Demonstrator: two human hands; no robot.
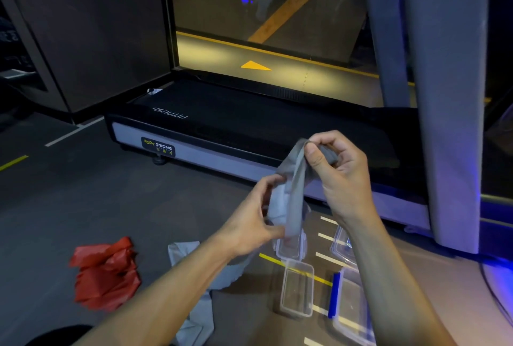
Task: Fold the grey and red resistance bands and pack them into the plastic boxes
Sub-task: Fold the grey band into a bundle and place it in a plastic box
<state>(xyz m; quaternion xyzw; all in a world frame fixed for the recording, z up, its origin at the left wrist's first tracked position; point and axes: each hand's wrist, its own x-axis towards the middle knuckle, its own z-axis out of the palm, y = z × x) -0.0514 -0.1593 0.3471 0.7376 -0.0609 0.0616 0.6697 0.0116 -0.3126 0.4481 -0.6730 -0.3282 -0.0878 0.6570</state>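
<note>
The treadmill [194, 134] deck reads "FITNESS", upside down, and its side badge [158, 146] reads "BODY STRONG".

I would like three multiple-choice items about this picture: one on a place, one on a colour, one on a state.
1. Where does the red resistance band lie?
A. on the floor, left of the arms
B. inside a plastic box
C. on the treadmill

2. What colour is the band held by both hands?
A. red
B. grey
C. blue

3. What does the small open plastic box near the yellow line hold?
A. a folded band
B. a lid
C. nothing visible

Answers:
1 A, it lies crumpled on the floor.
2 B, the left hand and right hand pinch the grey resistance band.
3 C, the floor shows through its clear bottom.
</note>
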